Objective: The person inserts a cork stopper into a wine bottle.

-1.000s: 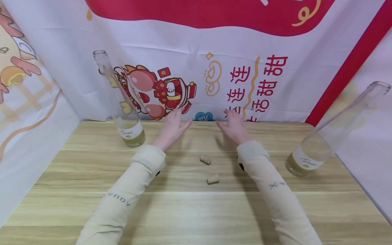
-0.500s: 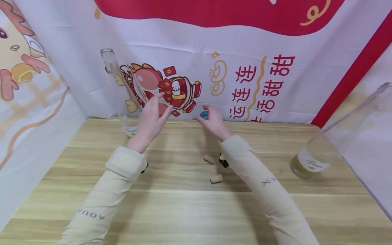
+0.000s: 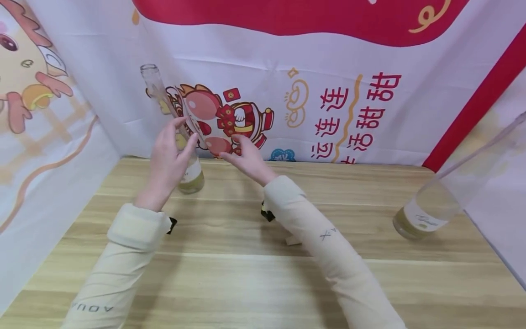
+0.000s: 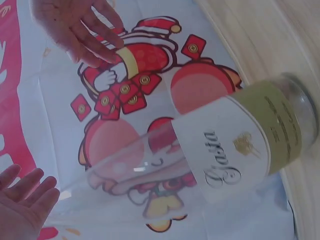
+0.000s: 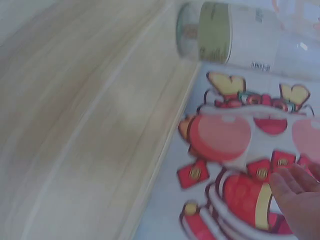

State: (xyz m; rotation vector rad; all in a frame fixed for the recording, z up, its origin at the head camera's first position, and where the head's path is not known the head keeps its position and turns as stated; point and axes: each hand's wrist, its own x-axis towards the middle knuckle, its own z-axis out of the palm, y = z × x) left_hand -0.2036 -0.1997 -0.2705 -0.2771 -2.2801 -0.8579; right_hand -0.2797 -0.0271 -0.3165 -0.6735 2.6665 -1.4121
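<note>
My left hand (image 3: 166, 160) is raised beside the clear glass bottle (image 3: 192, 183) at the back left, its fingers relaxed and slightly bent. Whether it touches the glass I cannot tell in the head view; the left wrist view shows the left hand (image 4: 25, 205) near the bottle's upper part, with nothing gripped. The bottle (image 4: 220, 150) has a white and green label reading "Gasta". To the right of it, my right hand (image 3: 250, 160) reaches leftward in the air, fingers extended and holding nothing. A cork (image 3: 293, 240) lies on the table, partly covered by the right sleeve.
A second, similar bottle (image 3: 425, 214) stands at the table's right side. The wooden table (image 3: 230, 274) ends at a white printed cloth (image 3: 246, 50) behind. Another cloth hangs at the left (image 3: 57, 151).
Both hands have moved left, toward the left bottle, the left hand also nearer the person. The right arm now covers one cork. The camera view has turned slightly left.
</note>
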